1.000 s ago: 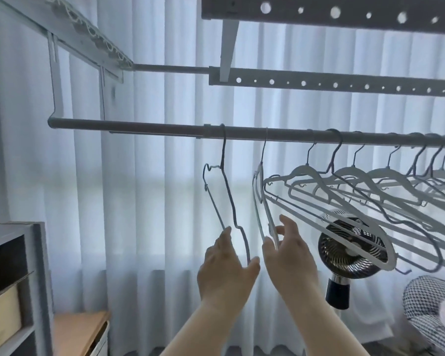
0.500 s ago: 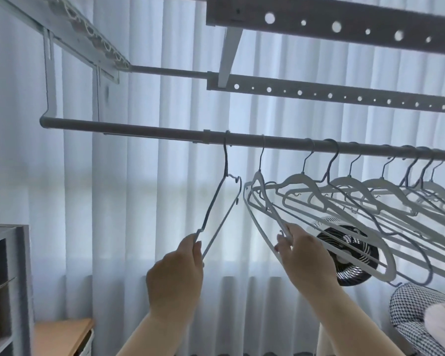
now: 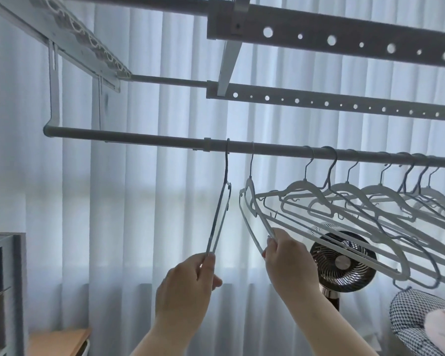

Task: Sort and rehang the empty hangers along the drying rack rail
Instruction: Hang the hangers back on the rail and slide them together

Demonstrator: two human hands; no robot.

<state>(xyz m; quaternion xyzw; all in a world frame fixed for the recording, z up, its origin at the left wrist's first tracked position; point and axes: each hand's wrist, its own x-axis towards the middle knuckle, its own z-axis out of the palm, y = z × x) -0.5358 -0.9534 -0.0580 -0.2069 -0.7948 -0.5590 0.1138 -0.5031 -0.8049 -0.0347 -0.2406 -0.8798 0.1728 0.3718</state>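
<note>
A grey round rail (image 3: 144, 140) runs across the view. A thin dark hanger (image 3: 220, 214) hangs from it by its hook, seen edge-on; my left hand (image 3: 188, 286) pinches its lower end. Just to its right hangs a white hanger (image 3: 252, 209), and my right hand (image 3: 288, 258) grips its lower bar. Further right, several more white and grey hangers (image 3: 370, 201) crowd the rail at a slant, overlapping one another.
Two perforated rack bars (image 3: 344, 42) and a side bracket (image 3: 75, 42) run overhead. White curtains fill the background. A black standing fan (image 3: 342, 260) is behind the hangers, a chequered cushion (image 3: 411, 319) at lower right, a shelf unit (image 3: 3, 291) at left.
The dark hanger has turned edge-on, and my left hand has shifted left and down along it. My right hand moved from fingertip touch to a grip on the white hanger's lower bar.
</note>
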